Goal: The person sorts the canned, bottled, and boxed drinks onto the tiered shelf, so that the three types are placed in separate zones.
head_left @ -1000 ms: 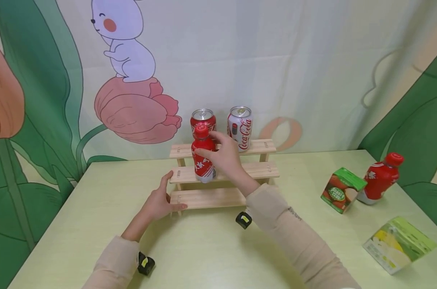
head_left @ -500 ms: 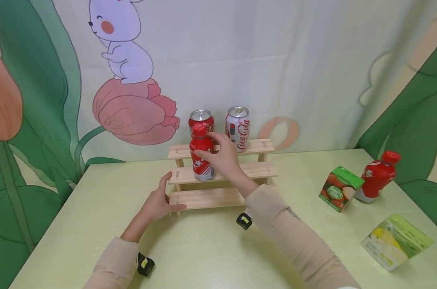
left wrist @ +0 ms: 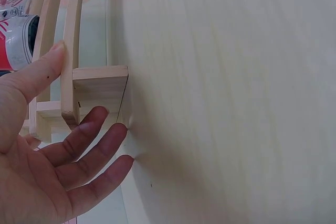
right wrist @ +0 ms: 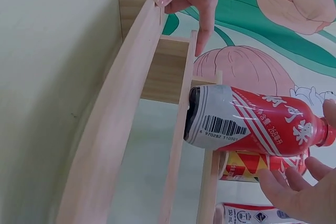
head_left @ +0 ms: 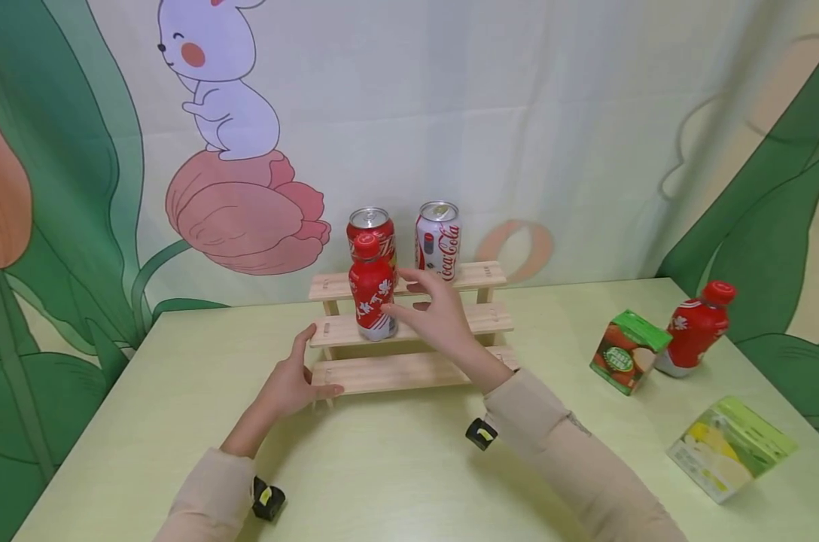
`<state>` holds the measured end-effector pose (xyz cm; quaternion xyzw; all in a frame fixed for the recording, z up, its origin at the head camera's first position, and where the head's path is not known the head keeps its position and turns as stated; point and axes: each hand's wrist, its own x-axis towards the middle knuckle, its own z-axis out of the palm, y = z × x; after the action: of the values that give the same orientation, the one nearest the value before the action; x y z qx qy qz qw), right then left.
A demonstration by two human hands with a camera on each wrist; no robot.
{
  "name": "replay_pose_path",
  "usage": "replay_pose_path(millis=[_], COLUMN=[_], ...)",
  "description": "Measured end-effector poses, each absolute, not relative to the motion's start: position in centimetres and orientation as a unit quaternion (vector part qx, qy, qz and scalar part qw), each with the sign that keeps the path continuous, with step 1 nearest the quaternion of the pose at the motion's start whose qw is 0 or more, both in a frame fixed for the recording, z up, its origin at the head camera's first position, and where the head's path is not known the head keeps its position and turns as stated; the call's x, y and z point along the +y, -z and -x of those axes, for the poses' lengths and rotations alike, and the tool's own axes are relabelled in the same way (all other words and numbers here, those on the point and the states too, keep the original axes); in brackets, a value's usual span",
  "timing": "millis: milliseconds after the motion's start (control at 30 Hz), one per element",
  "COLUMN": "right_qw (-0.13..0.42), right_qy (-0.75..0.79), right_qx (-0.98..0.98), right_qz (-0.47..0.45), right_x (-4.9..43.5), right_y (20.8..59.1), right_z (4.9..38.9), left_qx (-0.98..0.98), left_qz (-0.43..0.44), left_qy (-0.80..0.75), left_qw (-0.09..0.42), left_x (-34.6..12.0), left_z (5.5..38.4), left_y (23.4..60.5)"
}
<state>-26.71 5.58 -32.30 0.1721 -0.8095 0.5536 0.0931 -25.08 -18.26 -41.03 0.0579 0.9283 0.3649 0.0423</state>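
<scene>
On the left of the middle step of a wooden three-step stand [head_left: 392, 374] stands a red-capped drink bottle [head_left: 372, 293]. My right hand [head_left: 443, 320] is just right of this bottle, thumb and fingers spread and loose; in the right wrist view, a gap shows between its fingers [right wrist: 286, 184] and the label. My left hand [head_left: 290, 384] grips the stand's left end, thumb [left wrist: 44, 72] on the lowest board and index finger up at the middle board. Behind the bottle, a red can [head_left: 370, 220], partly hidden, stands on the top step, with a white Coca-Cola can [head_left: 439, 239] to its right.
On the table's right side [head_left: 572, 444] stand a green-topped juice box [head_left: 626, 354], a second red bottle [head_left: 695, 331] and a pale green carton [head_left: 728, 452]. A patterned curtain [head_left: 586, 135] hangs right behind the table. Black wrist cameras [head_left: 480, 434] hang at both cuffs.
The right hand has let go of the bottle and drawn a little right and down; the bottle now stands on the middle step. The left hand keeps its place on the stand.
</scene>
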Motion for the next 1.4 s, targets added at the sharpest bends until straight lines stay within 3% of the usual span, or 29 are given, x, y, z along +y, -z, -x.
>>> replay_pose_path(millis=[633,1400], right_qw=[0.106,0.133], right_qy=[-0.552,-0.538], right_qx=[-0.806,-0.823], right_qz=[-0.185,-0.123], right_x=[9.4,15.5], right_y=[33.4,34.0], right_z=[24.1,24.4], left_qx=[0.93,0.93], left_qz=[-0.058,-0.062], left_qy=[-0.362,-0.361], left_qw=[0.041,0.035], left_x=[-18.3,-18.4], left_z=[25.3,25.3], left_y=[41.2,41.3])
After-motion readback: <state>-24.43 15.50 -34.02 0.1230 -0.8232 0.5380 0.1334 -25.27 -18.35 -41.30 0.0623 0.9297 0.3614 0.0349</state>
